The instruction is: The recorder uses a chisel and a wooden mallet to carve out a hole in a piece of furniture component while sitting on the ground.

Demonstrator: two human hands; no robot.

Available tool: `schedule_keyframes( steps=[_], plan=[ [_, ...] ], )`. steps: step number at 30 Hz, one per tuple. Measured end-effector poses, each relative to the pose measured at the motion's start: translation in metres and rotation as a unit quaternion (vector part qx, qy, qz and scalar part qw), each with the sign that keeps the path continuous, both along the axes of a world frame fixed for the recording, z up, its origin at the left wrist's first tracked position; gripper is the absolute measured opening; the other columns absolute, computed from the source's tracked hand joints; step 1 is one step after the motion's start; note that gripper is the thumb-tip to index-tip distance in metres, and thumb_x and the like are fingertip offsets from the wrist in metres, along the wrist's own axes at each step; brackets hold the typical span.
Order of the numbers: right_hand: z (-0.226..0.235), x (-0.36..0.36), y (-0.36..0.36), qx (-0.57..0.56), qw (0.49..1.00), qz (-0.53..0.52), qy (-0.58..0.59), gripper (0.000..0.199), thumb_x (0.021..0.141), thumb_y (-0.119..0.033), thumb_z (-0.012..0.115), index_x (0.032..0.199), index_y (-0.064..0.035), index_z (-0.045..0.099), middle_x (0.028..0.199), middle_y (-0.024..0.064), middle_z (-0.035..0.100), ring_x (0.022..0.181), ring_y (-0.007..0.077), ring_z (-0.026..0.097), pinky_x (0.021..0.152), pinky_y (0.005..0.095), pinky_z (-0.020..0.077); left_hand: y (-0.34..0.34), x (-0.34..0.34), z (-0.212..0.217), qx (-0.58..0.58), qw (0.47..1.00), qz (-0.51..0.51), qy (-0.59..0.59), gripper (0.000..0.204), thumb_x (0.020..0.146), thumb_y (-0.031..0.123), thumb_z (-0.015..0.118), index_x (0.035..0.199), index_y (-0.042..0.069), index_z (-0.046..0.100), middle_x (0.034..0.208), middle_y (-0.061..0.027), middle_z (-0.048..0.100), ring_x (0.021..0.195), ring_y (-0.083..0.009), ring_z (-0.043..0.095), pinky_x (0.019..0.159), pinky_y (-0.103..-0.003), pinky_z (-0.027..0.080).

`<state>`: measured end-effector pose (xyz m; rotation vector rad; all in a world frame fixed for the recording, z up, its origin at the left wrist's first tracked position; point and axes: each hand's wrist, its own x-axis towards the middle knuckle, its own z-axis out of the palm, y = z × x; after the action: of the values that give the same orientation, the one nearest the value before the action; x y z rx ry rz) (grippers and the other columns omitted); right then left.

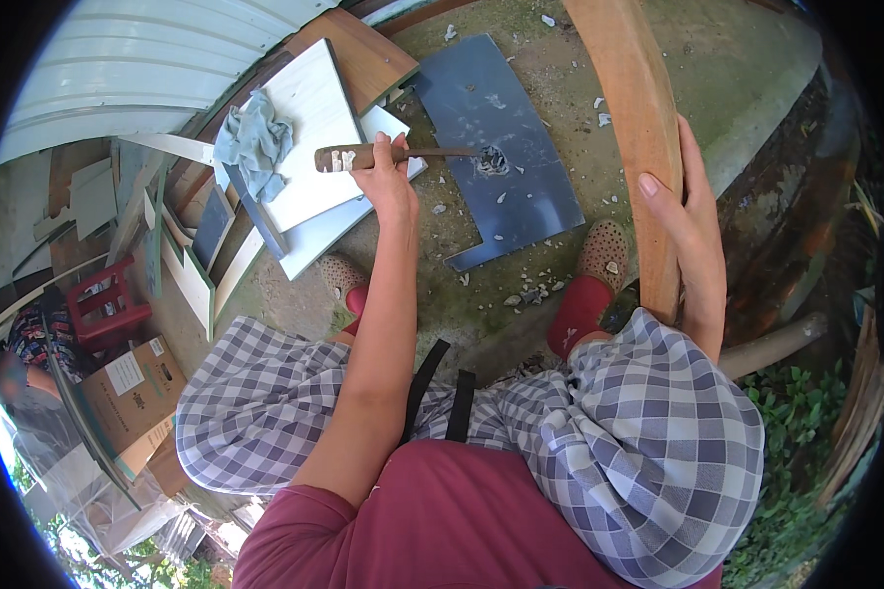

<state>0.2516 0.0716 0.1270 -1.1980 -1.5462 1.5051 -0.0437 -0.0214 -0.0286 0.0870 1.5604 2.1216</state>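
Observation:
My left hand (387, 182) is closed round the front of a wooden-handled tool (339, 159) with a slim, rusty-brown metal shaft. White residue is stuck to its handle. The shaft's tip meets a clump of grey-white putty-like material (491, 160) on a dark blue-grey board (506, 108) lying on the ground. With my right hand (692, 226) I hold a long, curved wooden plank (643, 128), thumb on its face and fingers round its far edge. The plank's lower end is by my right knee, and its top runs out of view.
A crumpled blue-grey cloth (255, 142) lies on white panels (314, 108) at the left, near stacked board offcuts (192, 265). Farther left stand a red plastic stool (108, 304) and a cardboard box (133, 388). Pale crumbs (532, 294) dot the concrete between my shoes. Green plants (796, 422) grow at the right.

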Motion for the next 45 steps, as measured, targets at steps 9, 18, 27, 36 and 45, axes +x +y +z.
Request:
schedule_keyframes(
  steps=[9, 18, 27, 36, 45],
  plan=[
    [0.001, 0.015, -0.006, -0.026, 0.998, -0.052, 0.006, 0.085, 0.073, -0.034, 0.068, 0.141, 0.0025, 0.032, 0.126, 0.0195, 0.050, 0.115, 0.0246, 0.050, 0.096, 0.0333, 0.0384, 0.017, 0.035, 0.010, -0.022, 0.993, -0.051, 0.104, 0.042, 0.088, 0.010, 0.064, 0.115, 0.002, 0.032, 0.096, -0.0120, 0.054, 0.086, -0.0173, 0.061, 0.077, -0.031, 0.050],
    [-0.008, 0.017, -0.015, -0.051, 0.997, -0.053, 0.014, 0.081, 0.076, -0.026, 0.067, 0.141, 0.0039, 0.029, 0.128, 0.0193, 0.048, 0.116, 0.0235, 0.049, 0.097, 0.0319, 0.0374, 0.020, 0.040, 0.016, 0.011, 0.993, -0.069, 0.095, 0.034, 0.088, 0.011, 0.064, 0.108, 0.002, 0.038, 0.098, -0.0119, 0.056, 0.089, -0.0215, 0.062, 0.079, -0.035, 0.050],
    [-0.024, 0.025, -0.022, -0.084, 0.995, -0.051, 0.004, 0.080, 0.076, -0.023, 0.068, 0.142, 0.0020, 0.029, 0.128, 0.0177, 0.049, 0.115, 0.0221, 0.049, 0.097, 0.0309, 0.0380, 0.029, 0.076, 0.009, 0.024, 0.997, -0.063, -0.042, 0.037, 0.088, 0.014, 0.065, 0.109, 0.003, 0.037, 0.097, -0.0108, 0.055, 0.088, -0.0204, 0.062, 0.082, -0.032, 0.049],
    [-0.066, 0.036, -0.019, -0.045, 0.996, 0.006, -0.078, 0.071, 0.080, -0.021, 0.065, 0.139, -0.0011, 0.032, 0.122, 0.0162, 0.052, 0.109, 0.0200, 0.052, 0.092, 0.0295, 0.0404, 0.018, 0.027, 0.032, 0.001, 0.998, -0.013, 0.063, 0.035, 0.086, 0.009, 0.064, 0.109, 0.002, 0.038, 0.089, -0.0078, 0.055, 0.072, -0.0155, 0.060, 0.067, -0.029, 0.049],
    [-0.169, 0.042, -0.037, -0.066, 0.979, -0.033, -0.190, 0.072, 0.082, -0.023, 0.065, 0.139, 0.0042, 0.029, 0.127, 0.0201, 0.049, 0.113, 0.0261, 0.050, 0.096, 0.0322, 0.0374, 0.000, 0.001, 0.062, -0.018, 0.994, 0.034, 0.103, 0.023, 0.084, 0.010, 0.066, 0.095, 0.003, 0.047, 0.080, -0.0048, 0.056, 0.066, -0.0127, 0.057, 0.066, -0.030, 0.051]
  ],
)
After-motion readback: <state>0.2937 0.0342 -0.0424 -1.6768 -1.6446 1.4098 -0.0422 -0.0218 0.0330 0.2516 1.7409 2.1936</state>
